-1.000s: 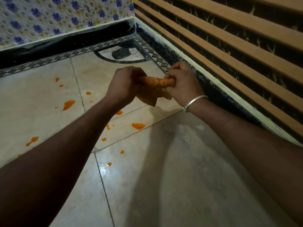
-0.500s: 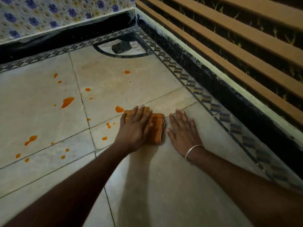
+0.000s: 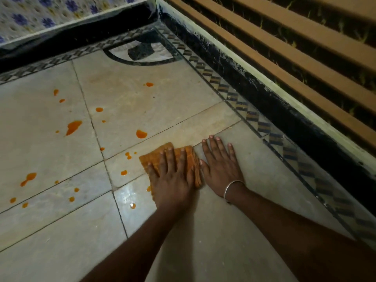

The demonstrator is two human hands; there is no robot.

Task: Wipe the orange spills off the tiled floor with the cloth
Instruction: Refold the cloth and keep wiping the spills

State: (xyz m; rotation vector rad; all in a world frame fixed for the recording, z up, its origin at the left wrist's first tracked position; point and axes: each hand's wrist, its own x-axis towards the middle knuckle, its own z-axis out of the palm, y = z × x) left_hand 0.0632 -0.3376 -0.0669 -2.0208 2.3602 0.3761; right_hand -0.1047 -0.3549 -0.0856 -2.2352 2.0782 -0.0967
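Observation:
A folded orange cloth [image 3: 151,157] lies flat on the beige tiled floor [image 3: 142,106]. My left hand [image 3: 173,178] presses down on it with fingers spread. My right hand [image 3: 220,165] rests flat on the bare tile just right of the cloth, fingers apart, with a silver bangle at the wrist. Orange spills dot the floor to the left and beyond the cloth: a blob [image 3: 141,133] just ahead of it, a long streak [image 3: 73,127], small drops [image 3: 128,155] near its left edge, and a far drop [image 3: 149,84].
A dark skirting with a patterned tile border [image 3: 252,117] runs along the right, under a wall of brown horizontal slats [image 3: 295,49]. A flower-patterned wall [image 3: 40,15] closes the far side. A wet glossy patch [image 3: 132,198] lies left of my left wrist.
A second ago both hands held the cloth up, wringing it. They came down; now my left hand presses the cloth on the floor, shifted slightly left and nearer, with my right hand flat beside it.

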